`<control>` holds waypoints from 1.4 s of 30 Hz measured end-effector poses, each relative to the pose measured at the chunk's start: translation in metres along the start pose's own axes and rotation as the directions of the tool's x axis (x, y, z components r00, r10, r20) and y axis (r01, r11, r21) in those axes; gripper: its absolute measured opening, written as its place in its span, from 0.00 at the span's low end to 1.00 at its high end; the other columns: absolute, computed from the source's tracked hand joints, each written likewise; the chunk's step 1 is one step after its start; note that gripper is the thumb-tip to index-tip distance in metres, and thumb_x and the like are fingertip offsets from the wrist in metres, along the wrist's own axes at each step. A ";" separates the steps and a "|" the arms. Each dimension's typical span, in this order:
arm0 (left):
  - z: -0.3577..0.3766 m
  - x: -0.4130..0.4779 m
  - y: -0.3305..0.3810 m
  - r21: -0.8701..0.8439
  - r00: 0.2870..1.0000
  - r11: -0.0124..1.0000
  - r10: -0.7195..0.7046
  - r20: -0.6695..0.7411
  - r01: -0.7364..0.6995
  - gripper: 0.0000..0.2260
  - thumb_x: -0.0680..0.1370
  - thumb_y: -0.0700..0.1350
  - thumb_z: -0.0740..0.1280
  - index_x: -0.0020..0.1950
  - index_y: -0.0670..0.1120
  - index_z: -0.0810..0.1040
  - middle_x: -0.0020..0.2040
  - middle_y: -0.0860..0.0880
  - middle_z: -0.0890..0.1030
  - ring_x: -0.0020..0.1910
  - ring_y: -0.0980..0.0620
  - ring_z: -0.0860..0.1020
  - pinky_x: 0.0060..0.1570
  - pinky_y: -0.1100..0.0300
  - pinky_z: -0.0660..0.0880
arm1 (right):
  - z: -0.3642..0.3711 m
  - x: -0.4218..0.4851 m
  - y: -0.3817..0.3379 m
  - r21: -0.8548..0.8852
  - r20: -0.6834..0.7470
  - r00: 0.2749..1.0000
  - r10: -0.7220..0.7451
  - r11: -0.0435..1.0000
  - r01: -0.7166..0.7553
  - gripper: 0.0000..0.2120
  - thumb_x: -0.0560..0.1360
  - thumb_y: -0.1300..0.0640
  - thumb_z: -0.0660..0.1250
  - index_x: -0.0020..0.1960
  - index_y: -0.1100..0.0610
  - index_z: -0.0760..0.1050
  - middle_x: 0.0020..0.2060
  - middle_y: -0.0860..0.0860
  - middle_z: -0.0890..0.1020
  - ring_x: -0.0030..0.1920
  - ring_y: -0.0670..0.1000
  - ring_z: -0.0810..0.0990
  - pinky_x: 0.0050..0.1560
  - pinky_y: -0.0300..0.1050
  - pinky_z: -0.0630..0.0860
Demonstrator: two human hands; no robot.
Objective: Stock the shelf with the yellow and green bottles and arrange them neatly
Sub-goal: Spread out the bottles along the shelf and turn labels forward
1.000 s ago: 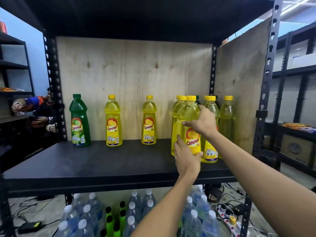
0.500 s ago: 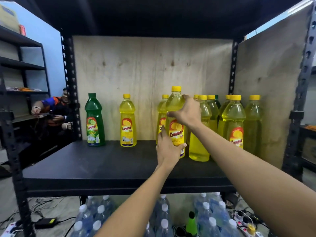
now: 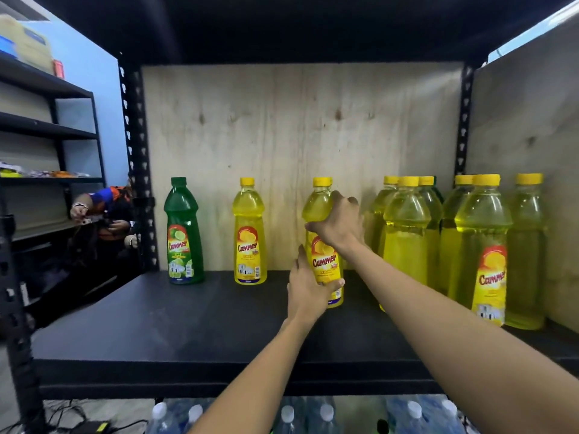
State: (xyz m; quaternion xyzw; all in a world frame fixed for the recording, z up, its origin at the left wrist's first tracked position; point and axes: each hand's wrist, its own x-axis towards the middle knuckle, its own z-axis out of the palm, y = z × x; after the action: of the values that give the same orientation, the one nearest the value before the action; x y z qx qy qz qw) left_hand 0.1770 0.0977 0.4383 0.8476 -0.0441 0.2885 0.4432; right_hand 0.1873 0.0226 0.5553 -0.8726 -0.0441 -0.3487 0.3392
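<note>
Both hands hold one yellow bottle [image 3: 322, 258] upright at the middle of the black shelf [image 3: 188, 324]. My right hand [image 3: 340, 225] wraps its shoulder and my left hand [image 3: 308, 288] grips its base beside the label. Its bottom sits at or just above the shelf surface. Further back to the left stand a green bottle [image 3: 183, 233] and a second yellow bottle [image 3: 250, 233], spaced apart. On the right is a tight cluster of several yellow bottles [image 3: 407, 236], with a green bottle's top partly hidden behind them.
Plywood panels [image 3: 297, 151] close the back and right side of the shelf. Black metal uprights [image 3: 134, 151] frame it. Clear water bottles [image 3: 288, 415] stand on the floor below. Another person [image 3: 103, 214] crouches at a neighbouring rack on the left.
The yellow bottle came out of the right cluster, travelled left in both hands and lowered toward the shelf. The camera view shifted closer and to the left.
</note>
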 end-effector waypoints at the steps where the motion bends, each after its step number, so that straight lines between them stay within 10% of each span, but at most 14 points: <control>1: 0.001 0.000 -0.001 0.001 1.000 1.000 0.011 0.004 -0.011 0.49 0.68 0.54 0.79 0.80 0.48 0.53 0.69 0.47 0.71 0.70 0.46 0.69 0.67 0.49 0.68 | 0.000 0.001 0.003 -0.010 -0.006 1.000 0.003 1.000 -0.003 0.38 0.62 0.44 0.80 0.66 0.56 0.71 0.57 0.59 0.77 0.56 0.63 0.79 0.51 0.54 0.79; 15: 0.007 -0.019 0.007 0.101 0.998 0.994 0.034 -0.057 -0.028 0.47 0.71 0.48 0.77 0.80 0.46 0.49 0.76 0.44 0.60 0.75 0.43 0.61 0.71 0.49 0.64 | -0.042 -0.018 0.019 0.073 0.101 0.993 0.058 0.995 -0.065 0.46 0.61 0.46 0.81 0.73 0.53 0.65 0.64 0.59 0.76 0.65 0.61 0.75 0.60 0.51 0.74; 23: 0.034 -0.078 0.079 -0.033 0.928 0.935 0.345 -0.143 -0.353 0.26 0.72 0.47 0.70 0.69 0.55 0.70 0.60 0.56 0.72 0.59 0.57 0.73 0.61 0.57 0.74 | -0.162 -0.049 0.075 0.015 -0.167 0.985 -0.036 0.999 0.039 0.34 0.62 0.50 0.80 0.65 0.51 0.74 0.56 0.55 0.77 0.59 0.57 0.75 0.58 0.50 0.73; 28: 0.098 -0.104 0.132 -0.228 0.985 0.970 0.114 0.130 -0.082 0.33 0.70 0.52 0.75 0.72 0.54 0.64 0.65 0.55 0.70 0.61 0.56 0.72 0.61 0.59 0.73 | -0.201 -0.015 0.125 0.017 -0.222 0.954 0.200 0.979 -0.201 0.41 0.62 0.44 0.79 0.70 0.51 0.65 0.64 0.60 0.73 0.66 0.63 0.69 0.65 0.54 0.67; 36: 0.162 -0.118 0.179 -0.199 0.974 0.957 -0.189 0.127 0.212 0.43 0.71 0.51 0.77 0.78 0.50 0.54 0.73 0.46 0.61 0.72 0.45 0.64 0.68 0.51 0.67 | -0.213 0.004 0.145 -0.011 0.043 0.970 0.238 0.971 -0.238 0.41 0.65 0.48 0.80 0.72 0.57 0.67 0.63 0.57 0.78 0.62 0.59 0.77 0.61 0.55 0.76; 42: 0.176 -0.122 0.184 -0.111 0.972 0.966 -0.230 0.054 0.235 0.45 0.71 0.48 0.77 0.78 0.50 0.51 0.75 0.45 0.60 0.73 0.46 0.64 0.68 0.50 0.70 | -0.211 -0.005 0.145 -0.091 -0.052 0.985 0.163 0.982 -0.168 0.42 0.60 0.38 0.80 0.66 0.61 0.75 0.57 0.56 0.83 0.56 0.57 0.81 0.55 0.55 0.80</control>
State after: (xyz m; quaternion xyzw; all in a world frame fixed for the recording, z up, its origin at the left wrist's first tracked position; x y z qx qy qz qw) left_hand 0.0942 -0.1720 0.4295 0.8254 0.0298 0.2143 0.5215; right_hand 0.1069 -0.2191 0.5824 -0.8806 0.0528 -0.3400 0.3259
